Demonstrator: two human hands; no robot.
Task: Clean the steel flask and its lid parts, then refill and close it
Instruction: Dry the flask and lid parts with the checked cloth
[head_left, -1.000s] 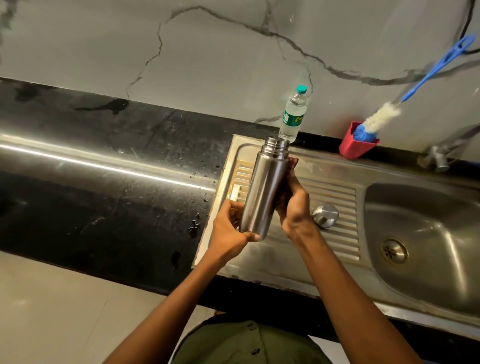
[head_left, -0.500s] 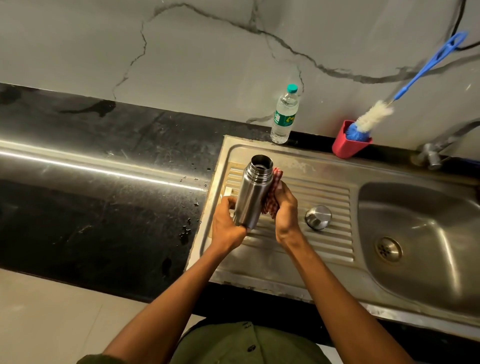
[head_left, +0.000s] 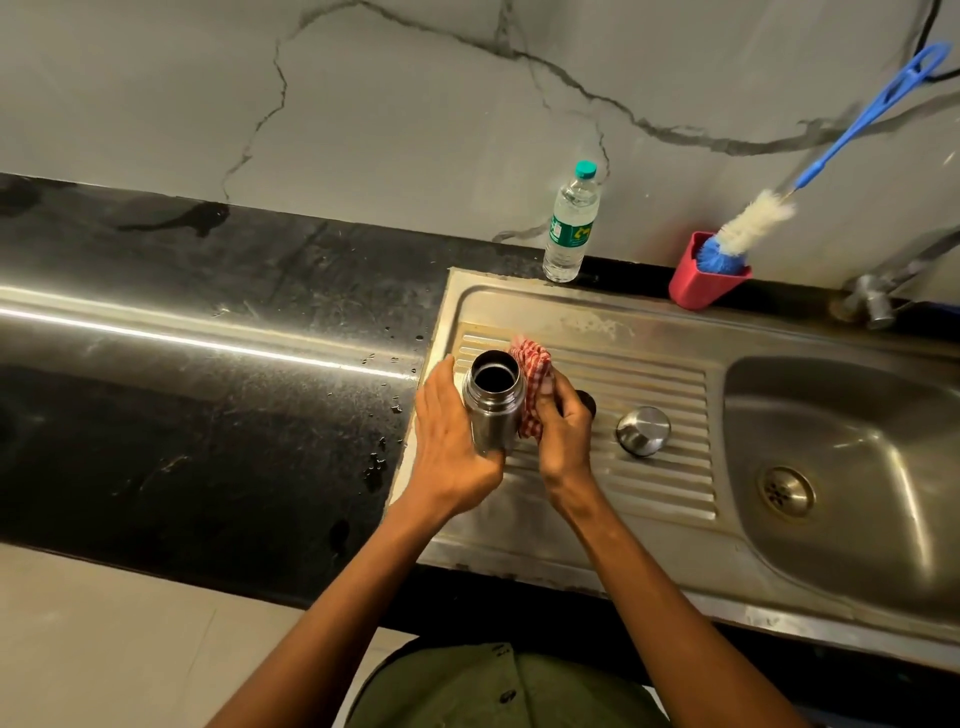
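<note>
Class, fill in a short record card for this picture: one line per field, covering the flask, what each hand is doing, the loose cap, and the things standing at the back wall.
Flask: steel flask, open, no lid, upright over the ribbed drainboard
Left hand: left hand grips the flask body
Right hand: right hand presses a red checked cloth against the flask's side
Cap: steel cap lies on the drainboard, apart from the hands
Back wall: plastic water bottle, capped; red cup holding a blue bottle brush

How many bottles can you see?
2: the open steel flask held in the hands over the drainboard, and the plastic water bottle standing by the wall. None seem hidden.
</note>
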